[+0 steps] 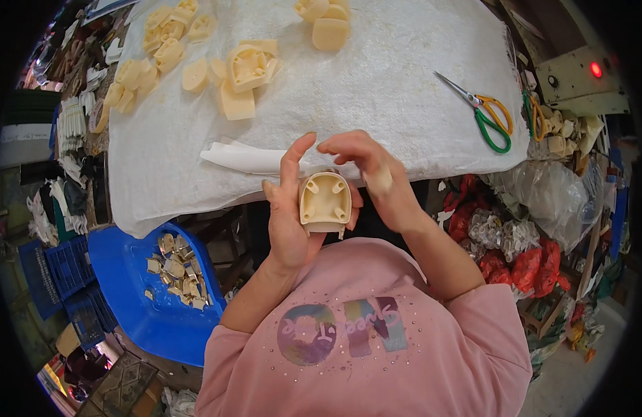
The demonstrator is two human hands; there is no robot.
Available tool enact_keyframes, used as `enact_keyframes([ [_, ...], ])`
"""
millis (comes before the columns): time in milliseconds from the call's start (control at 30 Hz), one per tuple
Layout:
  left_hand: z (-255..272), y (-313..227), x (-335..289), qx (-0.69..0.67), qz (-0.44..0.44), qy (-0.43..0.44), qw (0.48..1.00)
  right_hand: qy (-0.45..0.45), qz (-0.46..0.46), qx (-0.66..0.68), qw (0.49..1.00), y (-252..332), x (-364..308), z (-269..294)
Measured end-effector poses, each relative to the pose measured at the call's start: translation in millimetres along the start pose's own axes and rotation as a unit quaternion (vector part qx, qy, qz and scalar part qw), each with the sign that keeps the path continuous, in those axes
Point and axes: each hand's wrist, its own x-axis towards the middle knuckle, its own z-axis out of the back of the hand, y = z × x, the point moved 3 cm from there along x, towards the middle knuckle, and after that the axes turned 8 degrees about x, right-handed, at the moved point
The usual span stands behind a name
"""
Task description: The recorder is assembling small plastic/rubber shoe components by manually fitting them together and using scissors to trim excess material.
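Observation:
My left hand [287,215] is closed around a cream plastic housing [323,198], a rounded shell with hollow posts inside. Its open side faces up, and the left fingers wrap behind it. Just above and to the right, my right hand [376,170] has its fingers bent toward the shell's far edge, with nothing visible in them; its thumb is hidden. Beyond the hands, a long white curved piece [244,158] lies at the front of the white woven sheet [376,104]. More cream housings [249,67] lie in loose groups on the sheet's far left, and several are stacked [330,33] at the far middle.
Scissors [484,111] with green and yellow handles lie at the sheet's right. A blue tub [137,278] holding several beige and metallic-looking pieces [178,271] is at lower left. Red bags [536,267] and clear plastic [550,194] crowd the right side. Blue crates [64,271] stand farther left.

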Motion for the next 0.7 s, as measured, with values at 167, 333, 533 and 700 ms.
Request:
enact_keyframes([
  [167, -9, 3, 5, 0.137, 0.03, -0.064, 0.988, 0.078, -0.369, 0.256, 0.89, -2, 16, -7],
  [333, -13, 3, 3, 0.113, 0.003, -0.046, 0.993, 0.156, -0.22, 0.175, 0.947, -16, 11, -1],
  [533, -13, -2, 5, 0.142, 0.014, -0.084, 0.986, 0.098, 0.008, -0.03, 0.995, -12, -3, -15],
  [700, -13, 1, 5, 0.171, -0.001, -0.158, 0.972, 0.002, 0.007, -0.133, 0.991, -9, -14, -21],
])
